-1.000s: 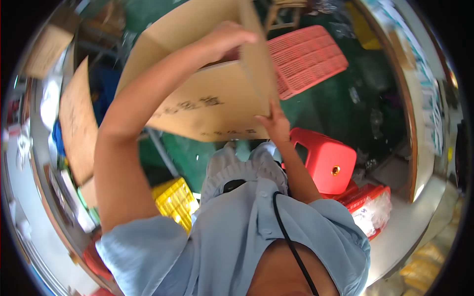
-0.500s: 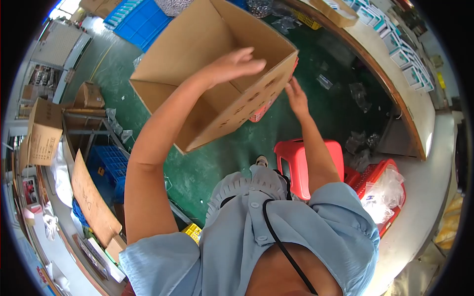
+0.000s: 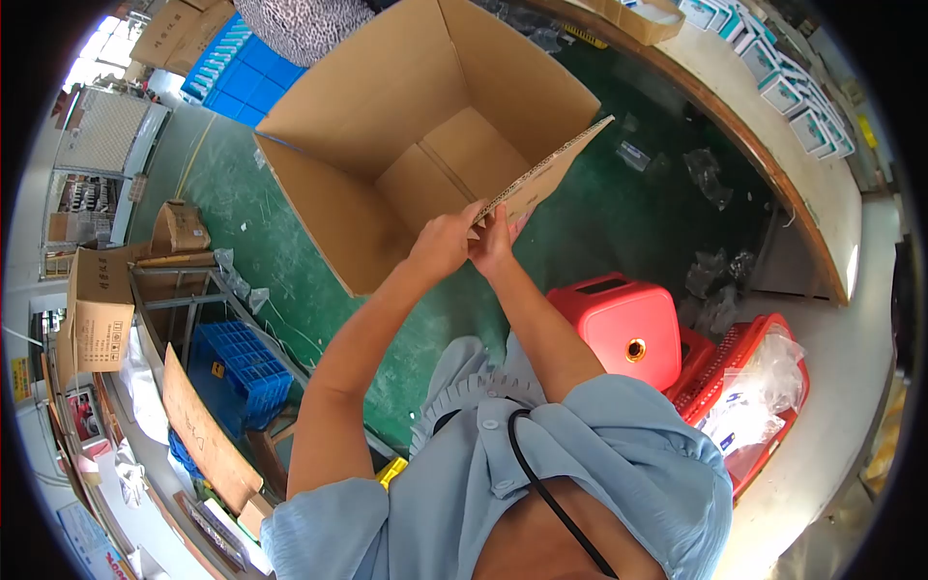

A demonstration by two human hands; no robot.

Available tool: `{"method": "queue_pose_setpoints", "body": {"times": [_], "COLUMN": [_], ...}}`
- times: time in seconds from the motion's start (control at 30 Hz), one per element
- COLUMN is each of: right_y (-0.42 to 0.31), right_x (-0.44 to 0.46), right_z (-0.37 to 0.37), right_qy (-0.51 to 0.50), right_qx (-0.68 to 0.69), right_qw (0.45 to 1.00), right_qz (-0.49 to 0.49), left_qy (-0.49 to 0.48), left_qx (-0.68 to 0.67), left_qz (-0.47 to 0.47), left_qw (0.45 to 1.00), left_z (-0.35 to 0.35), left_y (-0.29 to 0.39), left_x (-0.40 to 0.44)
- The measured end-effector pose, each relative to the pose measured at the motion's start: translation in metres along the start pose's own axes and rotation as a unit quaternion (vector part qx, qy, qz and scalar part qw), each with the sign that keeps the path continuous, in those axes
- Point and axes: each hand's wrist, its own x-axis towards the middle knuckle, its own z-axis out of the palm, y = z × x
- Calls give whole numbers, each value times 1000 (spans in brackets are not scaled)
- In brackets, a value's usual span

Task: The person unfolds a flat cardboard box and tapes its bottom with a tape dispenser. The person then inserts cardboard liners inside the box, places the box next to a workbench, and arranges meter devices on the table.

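Note:
A large open-topped cardboard box [image 3: 454,155] stands in front of me, its bare inside and bottom seam showing. My left hand [image 3: 445,246] is closed on the edge of its near right side, coming from the inner side. Right beside it, my right hand [image 3: 494,242] grips the same cardboard edge from the outer side, fingers pointing up. The two hands almost touch. Part of the box's near rim is hidden by my left forearm.
A red stool [image 3: 619,329] stands at my right, by a red basket [image 3: 749,425] of plastic bags. A worktable [image 3: 812,213] curves along the right. Blue crates [image 3: 242,82] stand at the far left; a cardboard carton [image 3: 101,309] sits left. Plastic scraps [image 3: 708,179] litter the green floor.
My left hand has come down from above the box opening to its near right edge. My right hand has moved left and nearer along the outer side and now grips that edge too.

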Motion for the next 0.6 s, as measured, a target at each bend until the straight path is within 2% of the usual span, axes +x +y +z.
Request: {"method": "queue_pose_setpoints", "body": {"times": [0.03, 0.1, 0.13, 0.17, 0.2, 0.27, 0.3, 0.33, 0.37, 0.4, 0.43, 0.47, 0.5, 0.53, 0.57, 0.6], "right_y": [9, 18, 29, 25, 28, 33, 16, 6, -6, -25, -42, -56, -70, -83, -91, -95], "right_x": [-3, 2, 15, -17, -34, 10, -11, -27, -42, -57, -73, -73, -67, -60, -49, -36], "right_z": [-6, -7, -19, -94, -139, -156, -177, -210, -247, -250, -239, -212, -176, -120, -59, -15], "right_qy": [7, 73, 76, 52, 24, -40, -32, 108, 117, 259, 393, 317, 230, 148, 55, -40], "right_qx": [0, 122, 122, 116, 110, 97, 33, -93, -121, -171, -214, -336, -446, -605, -736, -790], "right_qw": [1000, 989, 989, 992, 994, 994, 994, 983, 985, 949, 883, 857, 805, 698, 560, 484], "right_qz": [8, -32, -29, -11, 3, 18, 95, 116, 44, -50, -140, -231, -315, -354, -376, -374], "left_qy": [-5, 32, 48, 62, 61, 62, 50, 12, -11, -1, -4, -9, -8, 11, 30, 30], "left_qx": [-5, 17, 117, 214, 212, 218, 208, 156, 107, 99, 112, 125, 118, 208, 298, 294], "left_qz": [-8, 7, 31, 56, 60, 63, 63, 82, 103, 100, 103, 106, 103, 159, 212, 207], "left_qw": [1000, 999, 991, 973, 974, 972, 975, 984, 989, 990, 988, 986, 988, 965, 930, 933], "left_z": [11, 26, 62, 104, 124, 138, 134, 126, 122, 128, 142, 157, 171, 185, 191, 186], "left_y": [2, 8, 6, 0, 0, -12, -18, -23, -30, -41, -57, -74, -93, -115, -127, -129], "left_x": [-11, -20, -27, -39, -54, -62, -63, -65, -57, -47, -44, -42, -39, -36, -32, -27]}}
